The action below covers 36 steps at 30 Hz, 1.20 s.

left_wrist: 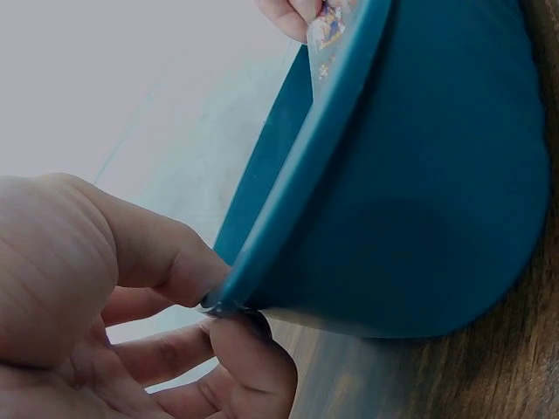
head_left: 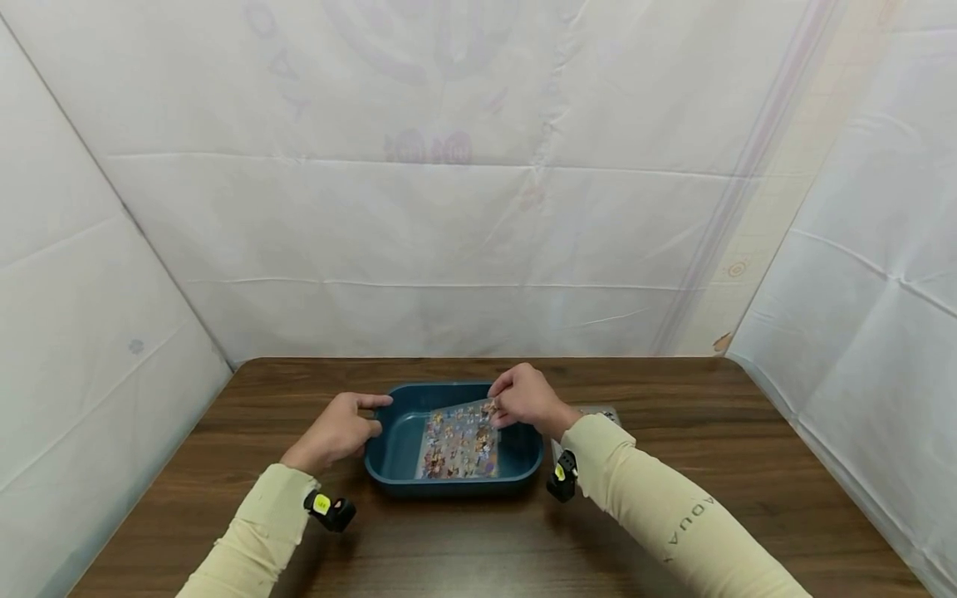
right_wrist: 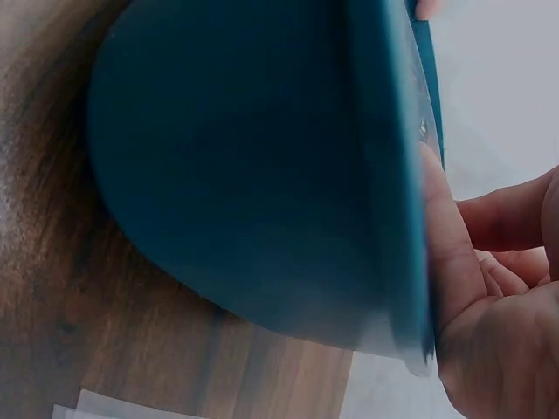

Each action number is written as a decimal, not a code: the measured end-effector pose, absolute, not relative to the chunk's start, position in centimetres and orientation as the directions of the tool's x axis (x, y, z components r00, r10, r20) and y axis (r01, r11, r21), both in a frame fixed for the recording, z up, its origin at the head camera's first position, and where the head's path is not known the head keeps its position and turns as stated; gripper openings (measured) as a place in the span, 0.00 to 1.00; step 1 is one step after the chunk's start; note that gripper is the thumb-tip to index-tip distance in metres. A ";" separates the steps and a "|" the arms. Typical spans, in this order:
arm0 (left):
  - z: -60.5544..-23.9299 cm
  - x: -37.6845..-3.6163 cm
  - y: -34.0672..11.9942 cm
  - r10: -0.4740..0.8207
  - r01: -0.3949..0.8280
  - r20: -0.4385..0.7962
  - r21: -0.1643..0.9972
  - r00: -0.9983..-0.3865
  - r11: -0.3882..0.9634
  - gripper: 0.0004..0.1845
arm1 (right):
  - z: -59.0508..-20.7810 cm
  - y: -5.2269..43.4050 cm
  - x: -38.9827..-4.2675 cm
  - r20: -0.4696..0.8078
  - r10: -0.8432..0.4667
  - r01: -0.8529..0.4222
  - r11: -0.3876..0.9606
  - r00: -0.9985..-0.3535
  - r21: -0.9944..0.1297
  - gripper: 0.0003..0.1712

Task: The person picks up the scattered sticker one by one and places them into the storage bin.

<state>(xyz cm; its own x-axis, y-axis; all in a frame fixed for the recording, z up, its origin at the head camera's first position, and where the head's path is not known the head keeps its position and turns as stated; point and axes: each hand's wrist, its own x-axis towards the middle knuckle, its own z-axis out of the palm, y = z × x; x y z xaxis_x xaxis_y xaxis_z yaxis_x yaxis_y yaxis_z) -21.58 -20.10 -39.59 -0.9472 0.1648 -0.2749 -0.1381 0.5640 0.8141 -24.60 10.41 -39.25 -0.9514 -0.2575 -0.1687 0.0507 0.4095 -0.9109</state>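
A blue plastic basin (head_left: pixel 380 453) sits on the wooden table. My left hand (head_left: pixel 340 429) pinches its left rim, with finger and thumb on either side of the wall in the left wrist view. Over the basin's right part, my right hand (head_left: pixel 527 399) pinches the upper right corner of a clear sticker sheet (head_left: pixel 458 442) covered in small colourful figures. The sheet lies tilted inside the basin, its lower edge near the front wall. In the right wrist view the basin's outer wall (right_wrist: pixel 236 166) hides most of the sheet.
Another clear patterned sheet (head_left: pixel 601 412) lies on the table (head_left: pixel 673 465) right of the basin, partly hidden by the right wrist. White fabric walls (head_left: pixel 449 249) stand behind the table and at both sides. Each forearm wears a small black wrist camera (head_left: pixel 562 477).
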 end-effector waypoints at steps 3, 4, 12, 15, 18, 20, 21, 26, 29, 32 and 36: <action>-39.6 -21.6 -20.1 0.164 -0.140 -0.278 0.812 -0.946 0.567 0.28 | -39.3 10.2 -24.7 -0.178 -0.253 0.056 0.424 -0.951 -0.904 0.14; -39.6 -21.6 -20.1 0.163 -0.140 -0.278 0.811 -0.947 0.568 0.28 | -39.3 10.1 -24.7 -0.179 -0.251 0.057 0.428 -0.951 -0.902 0.14; -39.5 -21.6 -20.0 0.153 -0.141 -0.275 0.808 -0.949 0.572 0.28 | -39.4 9.7 -25.2 -0.173 -0.263 0.035 0.459 -0.949 -0.888 0.14; -39.5 -21.6 -20.0 0.150 -0.140 -0.274 0.803 -0.950 0.579 0.28 | -39.5 9.5 -25.3 -0.168 -0.275 0.020 0.470 -0.947 -0.883 0.14; -39.5 -21.6 -20.0 0.149 -0.142 -0.277 0.802 -0.949 0.581 0.28 | -39.5 9.4 -25.3 -0.159 -0.283 0.002 0.484 -0.946 -0.875 0.15; -39.5 -21.6 -20.0 0.150 -0.143 -0.278 0.801 -0.949 0.582 0.28 | -39.5 9.3 -25.3 -0.159 -0.285 -0.004 0.497 -0.945 -0.868 0.15; -39.6 -21.6 -20.0 0.152 -0.142 -0.279 0.800 -0.948 0.583 0.28 | -39.6 9.3 -25.3 -0.161 -0.284 -0.004 0.504 -0.945 -0.864 0.15; -39.6 -21.7 -20.0 0.151 -0.144 -0.281 0.799 -0.948 0.584 0.28 | -39.7 9.2 -25.4 -0.185 -0.277 0.013 0.524 -0.943 -0.851 0.14; -39.6 -21.7 -20.0 0.145 -0.148 -0.282 0.798 -0.948 0.584 0.28 | -39.8 9.2 -25.4 -0.181 -0.285 0.001 0.536 -0.941 -0.844 0.14; -39.6 -21.7 -20.0 0.144 -0.150 -0.283 0.798 -0.948 0.583 0.28 | -39.8 9.2 -25.4 -0.174 -0.291 -0.012 0.543 -0.941 -0.839 0.13; -39.6 -21.6 -20.0 0.145 -0.149 -0.282 0.801 -0.948 0.580 0.28 | -39.8 9.1 -25.3 -0.173 -0.305 -0.030 0.559 -0.936 -0.828 0.14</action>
